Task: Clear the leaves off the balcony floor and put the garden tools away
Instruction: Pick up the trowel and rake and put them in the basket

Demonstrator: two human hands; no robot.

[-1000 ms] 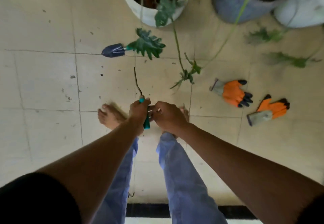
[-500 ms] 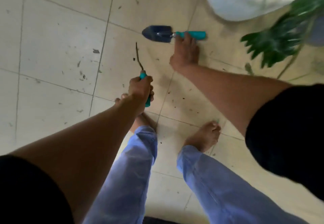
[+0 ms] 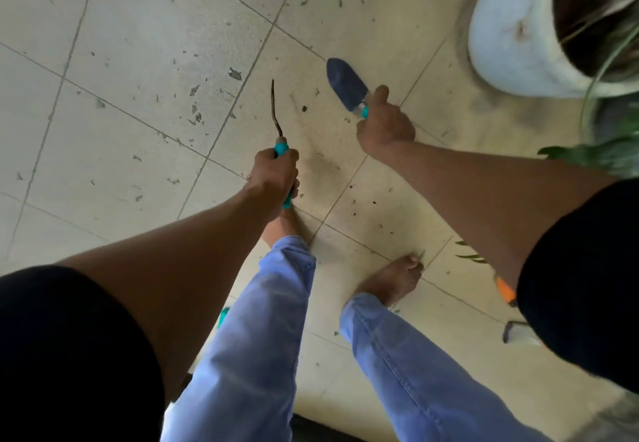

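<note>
My left hand [image 3: 275, 173] grips the teal handle of a thin dark weeding tool [image 3: 275, 113], whose bent metal shaft points away from me. My right hand [image 3: 385, 127] grips the handle of a small trowel [image 3: 345, 84] with a dark blue blade, lifted off the tiled floor [image 3: 138, 44]; the teal handle is almost fully hidden in the fist. A few green leaf tips [image 3: 470, 256] lie on the floor by my right arm. Small dry leaf bits [image 3: 235, 74] are scattered over the tiles.
A large white plant pot [image 3: 518, 33] stands at the upper right, with green leaves [image 3: 594, 154] hanging below it. An orange glove [image 3: 505, 291] peeks out under my right arm. My bare feet [image 3: 390, 279] stand on the tiles.
My right hand has closed round the trowel's handle and lifted it off the floor, blade now pointing up-left. My left hand still holds the weeding tool. The view has shifted.
</note>
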